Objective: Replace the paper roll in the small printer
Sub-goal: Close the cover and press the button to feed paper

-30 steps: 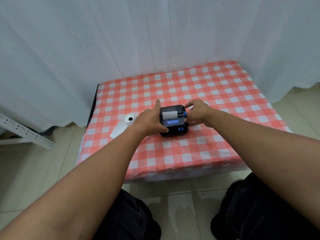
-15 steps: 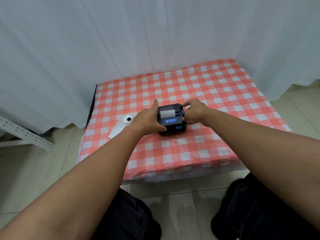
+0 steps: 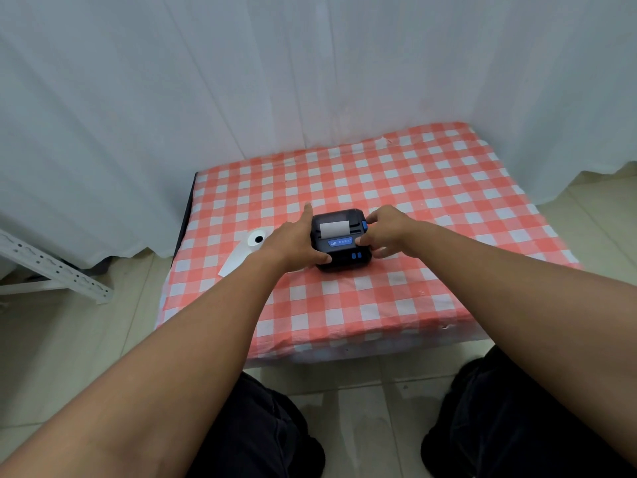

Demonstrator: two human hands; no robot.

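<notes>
1. Low surface [image 3: 431, 188] covered in a red-and-white checked cloth, white curtain [image 3: 241, 81] hanging right behind it on the far side
2. Small black printer [image 3: 341, 238] sits near the middle of the surface, a little toward the near edge; blue label strip and two blue buttons on its near face
3. A short white tongue of paper [image 3: 333, 229] shows at the top of the printer
4. Left hand [image 3: 293, 241] pressed against the printer's left side, thumb on the near left corner, index finger stretched straight out toward the far side; it grips the printer body
5. Right hand [image 3: 387, 229] on the printer's right side, fingers curled, thumb tip on the front face beside the blue strip, one fingertip at a blue tab on the upper right edge; it also grips the printer
6. White paper roll [image 3: 256, 240] lies on the surface just left of the left hand, dark core hole facing up, a loose tail of paper trailing toward the near-left edge
7. The roll is apart from the printer, with the left hand between them
8. Pale tiled floor [image 3: 86, 332] around; white perforated metal bar [image 3: 51, 267] lies on it at far left
9. Person's dark-clad knees [image 3: 262, 426] at the near edge of view
</notes>
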